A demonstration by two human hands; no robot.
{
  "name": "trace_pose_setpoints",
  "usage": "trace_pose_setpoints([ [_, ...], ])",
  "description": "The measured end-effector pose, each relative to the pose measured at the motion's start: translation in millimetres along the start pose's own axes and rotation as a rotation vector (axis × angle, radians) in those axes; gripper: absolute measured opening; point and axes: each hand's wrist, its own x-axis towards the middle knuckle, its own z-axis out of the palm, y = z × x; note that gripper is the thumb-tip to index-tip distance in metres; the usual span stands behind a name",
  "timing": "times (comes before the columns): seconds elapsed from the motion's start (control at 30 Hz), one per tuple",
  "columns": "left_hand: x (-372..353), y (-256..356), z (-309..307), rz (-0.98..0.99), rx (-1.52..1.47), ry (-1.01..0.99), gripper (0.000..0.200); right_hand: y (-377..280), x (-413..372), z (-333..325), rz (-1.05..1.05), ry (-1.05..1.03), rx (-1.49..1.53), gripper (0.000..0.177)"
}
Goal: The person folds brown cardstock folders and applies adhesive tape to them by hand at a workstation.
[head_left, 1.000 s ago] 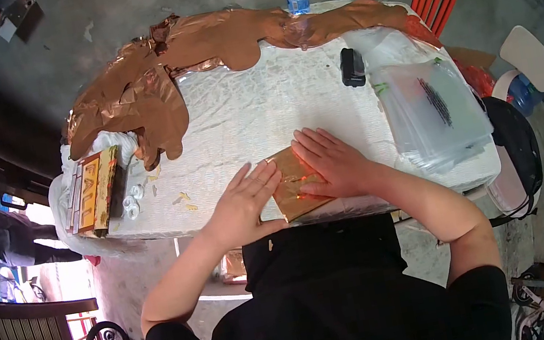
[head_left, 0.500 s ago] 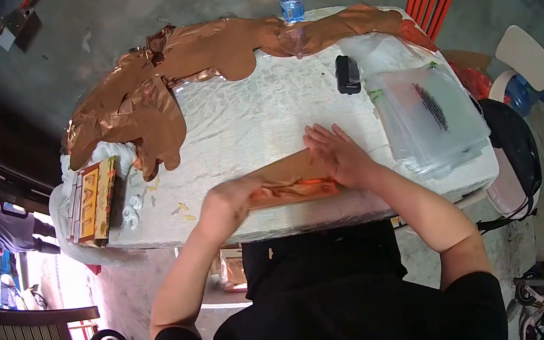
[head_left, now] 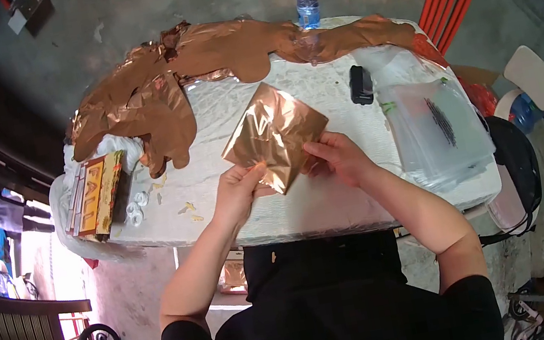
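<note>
Both of my hands hold a folded copper-coloured foil sheet (head_left: 274, 129) by its near edges, its shiny crinkled face up and one corner pointing away from me. My left hand (head_left: 241, 191) pinches its left near side, thumb on top. At the right near side, the thumb of my right hand (head_left: 336, 155) presses on the foil, with the other fingers partly hidden beneath. Beyond it, a long brown foil piece (head_left: 214, 49) with rounded lobes lies along the table's far edge.
On the white-covered table (head_left: 322, 208) stand a water bottle (head_left: 307, 7) and a black device (head_left: 360, 85). A stack of clear plastic bags (head_left: 436, 130) lies right. Printed packets (head_left: 98, 197) and small white rolls (head_left: 137, 207) are left. A person (head_left: 0, 214) is far left.
The foil was lying flat near the front edge, matte side up, under my hands. Now it is raised and turned, shiny side showing, with both hands gripping its edges.
</note>
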Motion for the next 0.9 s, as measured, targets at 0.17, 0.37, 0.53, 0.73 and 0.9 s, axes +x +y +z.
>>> trace_pose_setpoints([
  [0.17, -1.3, 3.9, -12.8, -0.033, 0.013, -0.007, 0.024, 6.2, 7.1, 6.2, -0.043, 0.073, 0.015, 0.024],
  [0.37, -39.9, 66.1, -85.9, 0.41, 0.961, 0.525, 0.021, 2.6, 4.3, -3.9, -0.036, 0.166, 0.005, 0.02],
  [0.53, -66.6, 109.2, -184.0, 0.625, 2.113, 1.061, 0.037, -0.5, 1.2, -0.6, -0.026, 0.106, -0.011, 0.017],
  [0.73, -65.1, 128.9, -199.1, 0.217, 1.873, 0.831, 0.039, 2.3, 0.7, -3.3, -0.008, 0.08, -0.029, 0.016],
  [0.9, -30.9, 166.6, -213.8, 0.095, 1.786, 0.643, 0.043, -0.2, -0.1, 0.0, -0.031, 0.046, -0.039, 0.015],
])
